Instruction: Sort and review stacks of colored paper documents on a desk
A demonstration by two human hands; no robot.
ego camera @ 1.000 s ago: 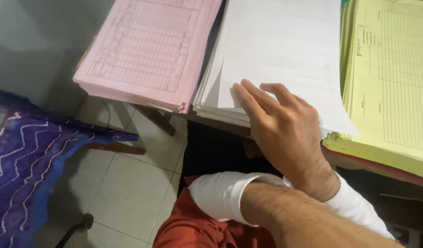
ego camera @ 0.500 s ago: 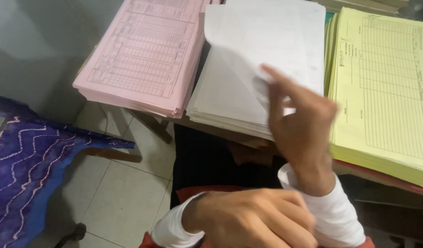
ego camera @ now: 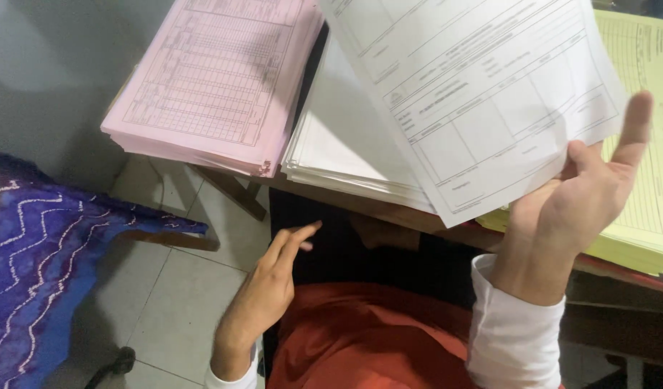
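A: Head view. What's my right hand (ego camera: 580, 205) got?
B: Palm up, fingers spread under a lifted white printed sheet (ego camera: 475, 94), gripping its lower edge; the white stack (ego camera: 346, 155) lies left of it, the yellow stack (ego camera: 645, 223) behind it.
A: And my left hand (ego camera: 270, 284)?
B: Released, fingers extended, holding nothing, below the tabletop (ego camera: 389, 210) edge, pink stack (ego camera: 216, 79) up-left.

Pink ruled forms (ego camera: 216, 79) stacked left, white stack (ego camera: 346, 148) centre, yellow gridded sheets (ego camera: 652, 144) right. White sheet (ego camera: 475, 101) with black boxes. Blue-purple zigzag cloth (ego camera: 36, 266). White sleeve (ego camera: 515, 338), red-orange garment (ego camera: 367, 338).
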